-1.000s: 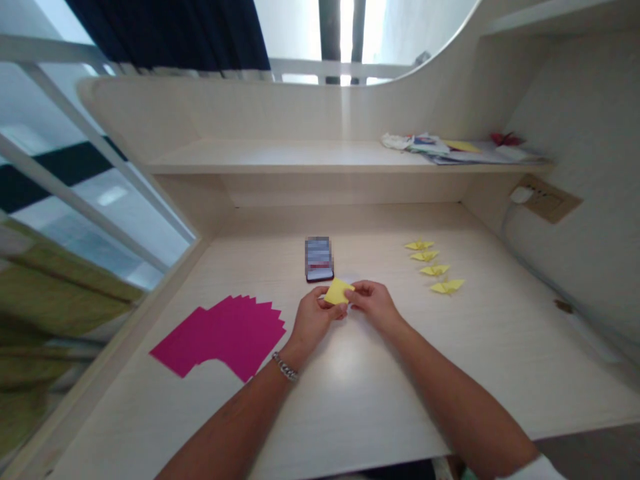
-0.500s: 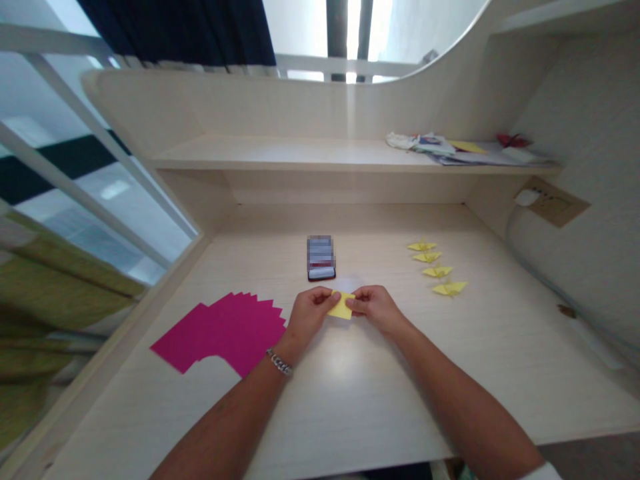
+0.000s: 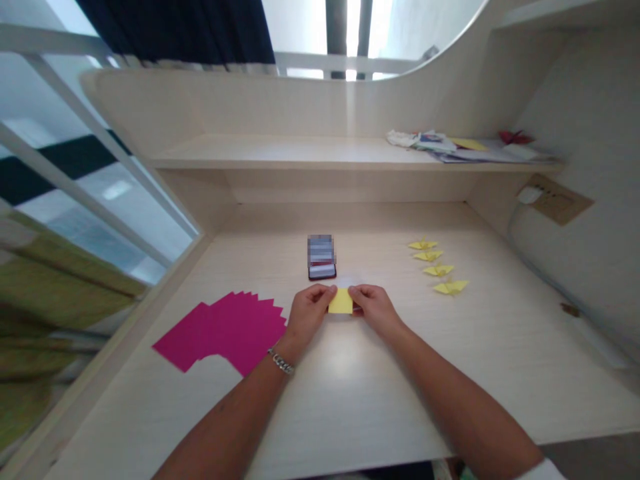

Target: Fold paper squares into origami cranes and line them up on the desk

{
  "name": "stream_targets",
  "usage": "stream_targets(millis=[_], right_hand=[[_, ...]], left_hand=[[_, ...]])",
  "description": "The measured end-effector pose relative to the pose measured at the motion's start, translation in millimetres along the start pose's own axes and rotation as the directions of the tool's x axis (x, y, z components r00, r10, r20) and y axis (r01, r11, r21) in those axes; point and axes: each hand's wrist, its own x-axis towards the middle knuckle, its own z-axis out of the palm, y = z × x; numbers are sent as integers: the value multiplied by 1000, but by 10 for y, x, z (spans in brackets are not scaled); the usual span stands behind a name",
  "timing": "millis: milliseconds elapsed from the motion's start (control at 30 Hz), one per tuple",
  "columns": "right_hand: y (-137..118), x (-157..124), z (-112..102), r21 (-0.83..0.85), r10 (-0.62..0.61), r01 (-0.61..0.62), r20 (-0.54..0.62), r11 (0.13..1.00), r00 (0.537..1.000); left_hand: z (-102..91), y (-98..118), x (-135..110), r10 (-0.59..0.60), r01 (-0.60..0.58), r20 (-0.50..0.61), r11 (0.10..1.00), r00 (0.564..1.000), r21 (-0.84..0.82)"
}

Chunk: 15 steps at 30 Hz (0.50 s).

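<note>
A small yellow square of paper [image 3: 341,301] is held up just over the desk, between my two hands. My left hand [image 3: 311,308] pinches its left edge between thumb and fingers. At the opposite edge, my right hand [image 3: 373,303] grips it the same way. A phone [image 3: 321,257] with a blurred screen lies just beyond the paper. To the right rest several folded yellow paper cranes [image 3: 451,287] in a slanting row. Fanned magenta paper sheets [image 3: 240,327] lie to the left, partly behind my left wrist.
The pale wooden desk [image 3: 345,407] has a shelf [image 3: 300,152] along its back, with papers and a plastic bag [image 3: 420,141] at its right end. A wall socket [image 3: 560,200] with a plugged-in cable [image 3: 525,257] is on the right. Bed rails [image 3: 90,177] border the left side.
The yellow paper has turned from a tilt to nearly level, and both thumbs have shifted outward to its upper side edges. Everything else stays in place apart from a slight camera shift.
</note>
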Motion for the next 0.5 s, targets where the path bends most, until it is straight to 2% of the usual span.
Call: stream_targets(millis=[133,333,500], right_hand=[[-8,-9,25,15,29,-29,-9,999,1000],[22,19,6,-20,-23,23,-28,1000,999],[68,8,59,-23,-56,56,-11,998,998]], left_hand=[[-3,-28,6,-54,54,3,997,999,-60],[11,-67,-8,-161,193,167,962,973,-194],[30,-38,-20,-177,219,165,932,970,-288]])
